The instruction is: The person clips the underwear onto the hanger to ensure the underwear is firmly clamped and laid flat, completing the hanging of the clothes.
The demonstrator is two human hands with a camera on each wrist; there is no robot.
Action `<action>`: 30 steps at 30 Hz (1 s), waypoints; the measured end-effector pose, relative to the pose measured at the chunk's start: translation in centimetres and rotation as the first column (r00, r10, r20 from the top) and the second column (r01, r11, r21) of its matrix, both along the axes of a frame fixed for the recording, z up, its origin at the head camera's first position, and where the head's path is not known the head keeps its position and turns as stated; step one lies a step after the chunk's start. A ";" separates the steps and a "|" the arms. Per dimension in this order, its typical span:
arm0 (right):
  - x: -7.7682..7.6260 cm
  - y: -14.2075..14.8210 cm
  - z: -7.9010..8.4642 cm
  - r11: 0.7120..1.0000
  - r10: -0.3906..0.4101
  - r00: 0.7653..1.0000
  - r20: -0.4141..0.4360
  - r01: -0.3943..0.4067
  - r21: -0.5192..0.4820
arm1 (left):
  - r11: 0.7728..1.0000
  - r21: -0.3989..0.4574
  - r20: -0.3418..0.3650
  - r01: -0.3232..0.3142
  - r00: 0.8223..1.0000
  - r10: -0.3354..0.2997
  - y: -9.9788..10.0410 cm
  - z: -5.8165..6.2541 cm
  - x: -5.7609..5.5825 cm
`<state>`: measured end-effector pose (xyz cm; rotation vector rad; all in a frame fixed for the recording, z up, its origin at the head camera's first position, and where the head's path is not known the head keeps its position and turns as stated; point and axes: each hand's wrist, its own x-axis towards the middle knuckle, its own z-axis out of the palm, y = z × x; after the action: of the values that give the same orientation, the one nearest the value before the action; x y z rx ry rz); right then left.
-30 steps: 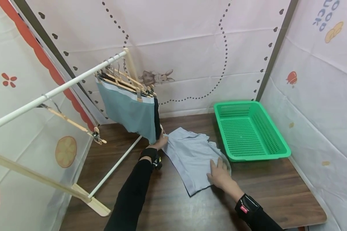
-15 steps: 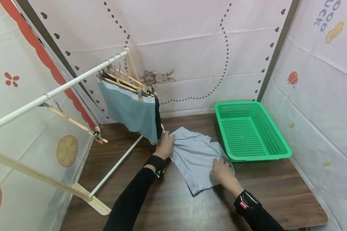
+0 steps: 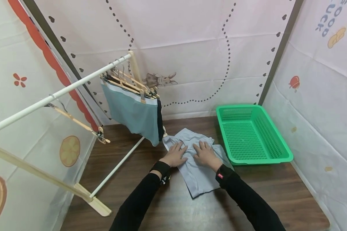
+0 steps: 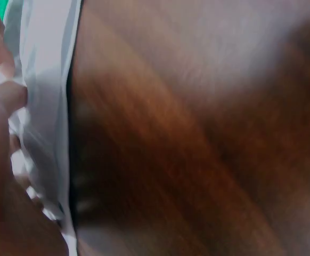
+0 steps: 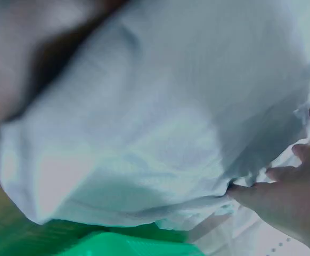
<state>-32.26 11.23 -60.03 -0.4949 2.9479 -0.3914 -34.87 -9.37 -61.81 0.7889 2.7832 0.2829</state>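
Note:
Pale blue-grey shorts (image 3: 198,179) lie on the brown wooden table, rumpled near their far side. My left hand (image 3: 173,156) rests on their left part with its fingers spread. Close beside it, my right hand (image 3: 206,156) touches the middle of the cloth, fingers also spread. Beneath both hands the fabric is hidden. In the left wrist view the thumb of the left hand (image 4: 0,112) lies against the shorts (image 4: 43,101) near their straight edge. The right wrist view has fingertips of the right hand (image 5: 288,197) along a fold of the cloth (image 5: 165,122).
A green plastic basket (image 3: 229,154) stands right of the shorts. On the left is a rack with a white rail (image 3: 84,80), where teal shorts (image 3: 130,112) and darker garments hang from wooden hangers. A bare clip hanger (image 3: 72,118) hangs nearer. Printed cloth walls (image 3: 185,29) surround the table.
My left hand has moved right from the shorts' left edge onto the cloth. My right hand has shifted up and left from their right side, and the two hands are now close together.

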 end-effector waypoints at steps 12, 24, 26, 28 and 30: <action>-2.2 -1.5 1.4 0.966 -0.260 0.929 0.263 0.254 0.056 | 0.964 0.244 -0.060 -0.107 0.990 0.126 -2.1 -0.1 0.4; -2.3 -0.7 0.5 0.964 -0.260 0.931 0.257 0.266 0.010 | 0.739 0.655 -0.200 -0.155 0.908 0.368 -10.6 4.1 12.9; -2.1 -0.9 0.9 0.972 -0.225 0.948 0.226 0.233 -0.011 | 0.703 0.697 -0.319 -0.144 0.815 0.484 -12.7 5.2 15.9; -1.6 -1.4 2.1 0.983 -0.176 0.966 0.192 0.182 -0.014 | 0.634 0.761 -0.386 -0.136 0.690 0.612 -14.8 6.5 18.8; -0.9 -2.3 4.0 0.995 -0.093 0.983 0.156 0.097 -0.015 | 0.541 0.831 -0.409 -0.127 0.520 0.750 -16.7 7.7 21.5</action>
<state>-33.18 8.95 -55.99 -0.3111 2.8258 -0.4519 -13.40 -26.10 -54.06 0.1221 3.6634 1.6345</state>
